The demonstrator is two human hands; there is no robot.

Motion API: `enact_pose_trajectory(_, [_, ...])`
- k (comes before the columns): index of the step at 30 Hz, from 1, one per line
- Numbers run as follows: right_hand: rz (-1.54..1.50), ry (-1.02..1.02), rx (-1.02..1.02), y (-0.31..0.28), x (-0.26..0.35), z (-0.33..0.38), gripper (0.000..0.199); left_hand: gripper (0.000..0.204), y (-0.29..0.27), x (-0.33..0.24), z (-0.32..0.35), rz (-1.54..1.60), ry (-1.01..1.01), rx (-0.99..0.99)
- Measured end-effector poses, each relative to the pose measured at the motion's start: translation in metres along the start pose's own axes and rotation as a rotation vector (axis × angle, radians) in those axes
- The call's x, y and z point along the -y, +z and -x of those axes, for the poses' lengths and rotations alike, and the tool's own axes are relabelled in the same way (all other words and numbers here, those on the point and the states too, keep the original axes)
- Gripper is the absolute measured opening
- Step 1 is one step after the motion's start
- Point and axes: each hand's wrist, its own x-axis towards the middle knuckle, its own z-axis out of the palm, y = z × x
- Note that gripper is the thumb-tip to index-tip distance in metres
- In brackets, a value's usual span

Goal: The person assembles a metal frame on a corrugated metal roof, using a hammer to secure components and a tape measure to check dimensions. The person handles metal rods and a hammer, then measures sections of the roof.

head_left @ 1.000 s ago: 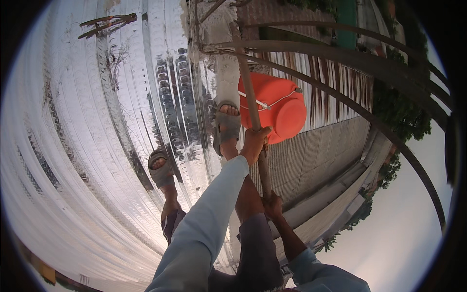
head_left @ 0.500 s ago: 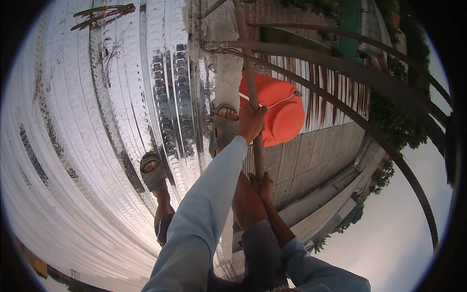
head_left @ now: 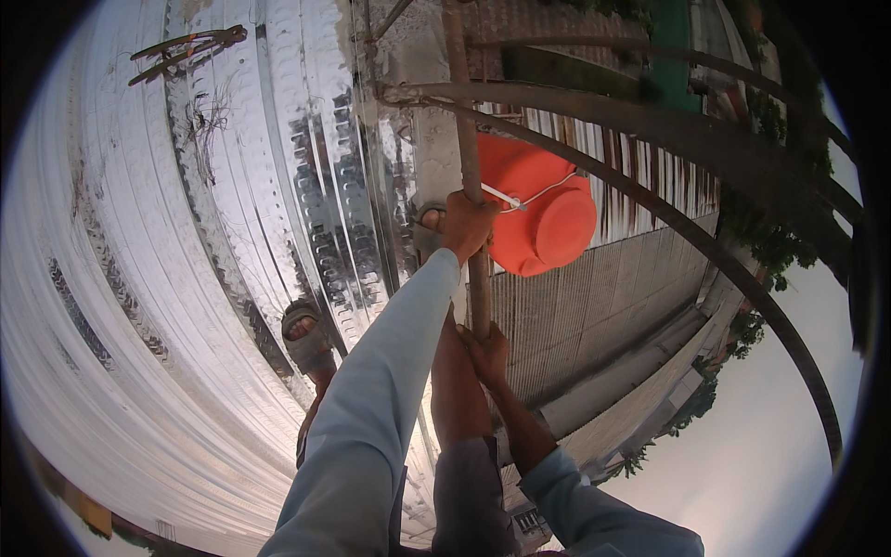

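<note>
The left hand (head_left: 467,226) has its fingers clamped round a long brownish pole (head_left: 469,158), which runs up from the grip toward the upper edge of the view and down from it to the other hand. Below those fingers, the right hand (head_left: 484,355) is closed about the pole near its lower visible end; its fingers curl around it, some hidden, so how tightly they press I cannot tell. A bare stretch of pole separates the two grips. Just right of the left fingers is a big orange-red container (head_left: 535,218), a white strap (head_left: 501,196) and a thin cord across it. Close to the left fingers on their other side is the right sandal (head_left: 425,243), partly covered by the hand, toes showing; the left sandal (head_left: 306,351) is well apart, further left and lower, on a shiny ribbed metal roof (head_left: 121,232). Far up and left of both sets of fingers, a rusty two-pronged piece (head_left: 232,37) lies on that roof, with a tangle of thin wire (head_left: 209,116) beneath. Dark curved rods (head_left: 691,223) arch above and right of the fingers. A grey corrugated roof (head_left: 594,306) stretches off to the right of the right hand.
</note>
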Motion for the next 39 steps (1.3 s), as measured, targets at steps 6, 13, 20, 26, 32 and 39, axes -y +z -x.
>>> enact_pose_trajectory(6, [-0.033, 0.034, -0.076, 0.025, -0.005, 0.004, 0.05, 0.022, -0.021, 0.024, -0.017, 0.111, 0.026, 0.098])
enact_pose_trajectory(13, [-0.062, 0.029, -0.01, 0.001, 0.019, 0.036, 0.05, 0.023, -0.009, -0.02, 0.022, -0.066, 0.065, -0.003])
enact_pose_trajectory(20, [0.106, 0.027, -0.15, 0.023, 0.012, 0.025, 0.046, 0.018, -0.017, -0.004, 0.01, 0.089, 0.017, 0.085])
enact_pose_trajectory(26, [0.082, 0.05, -0.176, 0.043, 0.001, 0.015, 0.046, 0.021, -0.029, 0.008, -0.004, 0.05, 0.018, 0.137])
enact_pose_trajectory(32, [-0.087, 0.07, -0.092, 0.062, 0.003, 0.016, 0.043, 0.017, -0.043, 0.008, -0.004, 0.046, 0.033, 0.175])
enact_pose_trajectory(39, [-0.205, 0.008, 0.058, 0.06, 0.001, 0.019, 0.034, 0.015, -0.052, 0.0, -0.004, -0.036, -0.037, 0.208])
